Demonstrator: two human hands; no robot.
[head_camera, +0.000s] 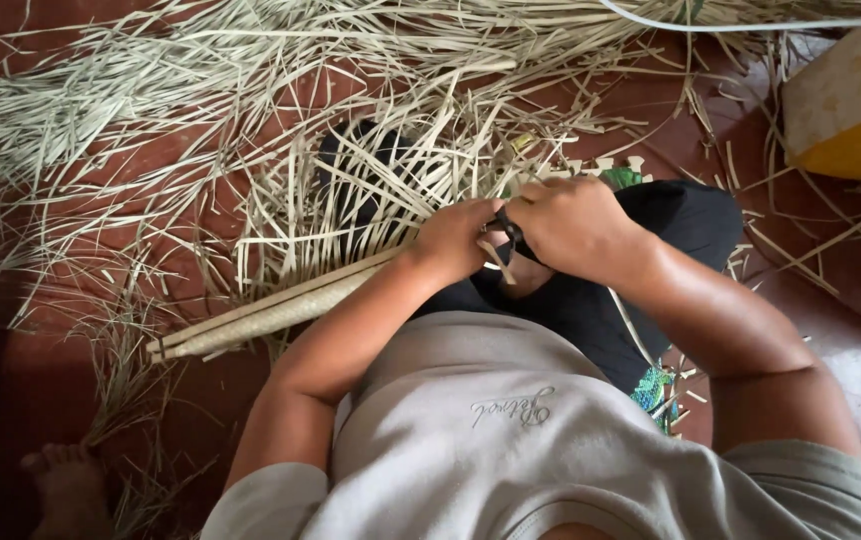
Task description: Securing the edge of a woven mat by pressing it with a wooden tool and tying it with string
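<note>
At frame centre, left hand (455,240) is closed around the end of a folded leaf strip (270,312) running to lower left. Right hand (572,225) is clenched on a dark tool (506,236) beside it. Keep the strip taut; work close to the grip.

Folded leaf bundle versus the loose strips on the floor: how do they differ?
The folded leaf bundle is compact, straight and layered, its near end in the left hand; the loose strips lie thin, scattered and crisscrossed over the red floor, untouched. The bundle points down-left; the strips run every way. Both are pale, dried plant material.
</note>
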